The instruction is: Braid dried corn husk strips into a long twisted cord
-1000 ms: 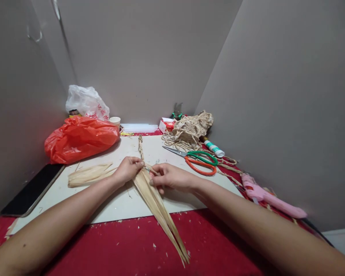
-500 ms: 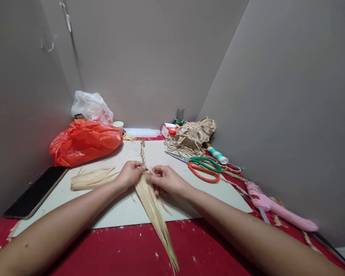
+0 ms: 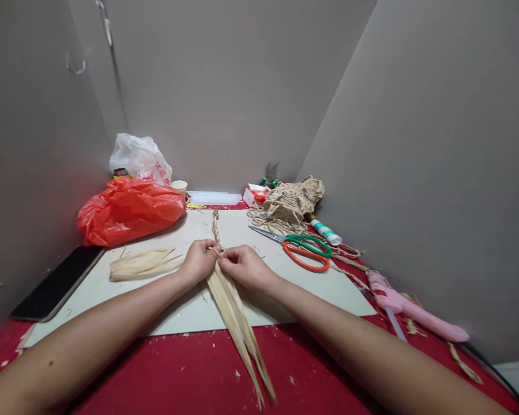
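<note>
My left hand (image 3: 200, 260) pinches the lower end of a short twisted cord (image 3: 216, 225) that points away from me. Close against it, my right hand (image 3: 245, 266) has thumb and fingers pressed together on the top of pale dry corn husk strips (image 3: 231, 311). The strips fan out below both hands and hang past the near edge of the white board (image 3: 181, 317). My fingertips hide the spot where cord and husk meet. A loose bundle of corn husk (image 3: 142, 264) lies on the board, left of my left hand.
Scissors (image 3: 305, 246) and a heap of twisted cord (image 3: 294, 202) lie at right, with a pink glue gun (image 3: 415, 308) nearer me. To the left are a red plastic bag (image 3: 132, 213) and a black phone (image 3: 58, 282). A paper cup (image 3: 179, 187) and glue sticks (image 3: 214, 197) stand behind.
My right hand has moved slightly up and left, closer to my left hand, and its fingers have closed in. The husk tips have spread apart and swung a little right.
</note>
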A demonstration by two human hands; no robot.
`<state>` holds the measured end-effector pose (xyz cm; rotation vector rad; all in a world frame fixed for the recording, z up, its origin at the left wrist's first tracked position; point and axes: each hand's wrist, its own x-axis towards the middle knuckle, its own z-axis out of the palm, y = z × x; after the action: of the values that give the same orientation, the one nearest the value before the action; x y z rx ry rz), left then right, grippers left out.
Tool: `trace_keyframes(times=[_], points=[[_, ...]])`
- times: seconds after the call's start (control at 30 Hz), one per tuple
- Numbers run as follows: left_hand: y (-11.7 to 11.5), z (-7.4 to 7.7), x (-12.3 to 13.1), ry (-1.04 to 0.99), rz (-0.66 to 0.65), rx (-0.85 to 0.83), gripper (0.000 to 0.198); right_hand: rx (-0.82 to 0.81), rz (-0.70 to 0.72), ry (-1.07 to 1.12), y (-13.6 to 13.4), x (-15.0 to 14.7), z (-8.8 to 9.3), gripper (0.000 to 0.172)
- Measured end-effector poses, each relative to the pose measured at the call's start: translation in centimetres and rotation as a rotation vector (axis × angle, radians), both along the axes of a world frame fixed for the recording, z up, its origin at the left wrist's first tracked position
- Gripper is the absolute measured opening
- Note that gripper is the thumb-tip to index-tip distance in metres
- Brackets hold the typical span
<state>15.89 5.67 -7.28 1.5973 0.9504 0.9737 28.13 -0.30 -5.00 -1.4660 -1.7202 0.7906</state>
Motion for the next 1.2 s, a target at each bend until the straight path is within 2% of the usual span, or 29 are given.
trace_keyframes(times=[0.1, 0.23, 0.33, 0.43, 0.57, 0.9, 1.03, 1.1, 1.13, 1.2], points=[[0.0, 0.0, 0.0, 0.010, 0.001, 0.019, 0.015, -0.030, -0.015, 0.018, 0.1, 0.0, 0.2, 0.018], [-0.2, 0.3, -0.1, 0.039, -0.006, 0.026, 0.013, -0.147, 0.004, 0.083, 0.2, 0.2, 0.6, 0.019], [-0.2, 0.4, -0.1, 0.063, 0.024, 0.040, 0.013, -0.110, 0.000, 0.097, 0.2, 0.3, 0.5, 0.020], [-0.1, 0.3, 0.0, 0.071, 0.061, 0.079, 0.015, 0.003, -0.021, 0.008, 0.1, 0.2, 0.0, 0.020], [-0.1, 0.1, 0.0, 0.058, 0.050, 0.082, 0.018, 0.093, 0.035, -0.150, -0.2, 0.1, -0.3, 0.021], [-0.4, 0.5, -0.1, 0.076, 0.012, 0.075, 0.016, 0.114, -0.014, -0.464, -0.9, -0.4, 1.1, 0.022], [-0.4, 0.7, -0.1, 0.083, 0.029, 0.078, 0.016, 0.112, -0.139, -0.535, -0.8, -0.1, 1.2, 0.022], [-0.4, 0.7, -0.2, 0.086, 0.051, 0.064, 0.016, 0.082, -0.217, -0.485, -0.6, 0.7, 1.0, 0.020], [-0.3, 0.6, -0.2, 0.089, 0.059, 0.056, 0.017, 0.060, -0.236, -0.394, -0.5, 1.1, 0.9, 0.020], [-0.2, 0.5, -0.2, 0.101, 0.063, 0.045, 0.018, -0.015, -0.223, -0.062, -0.5, 2.0, 1.0, 0.018]])
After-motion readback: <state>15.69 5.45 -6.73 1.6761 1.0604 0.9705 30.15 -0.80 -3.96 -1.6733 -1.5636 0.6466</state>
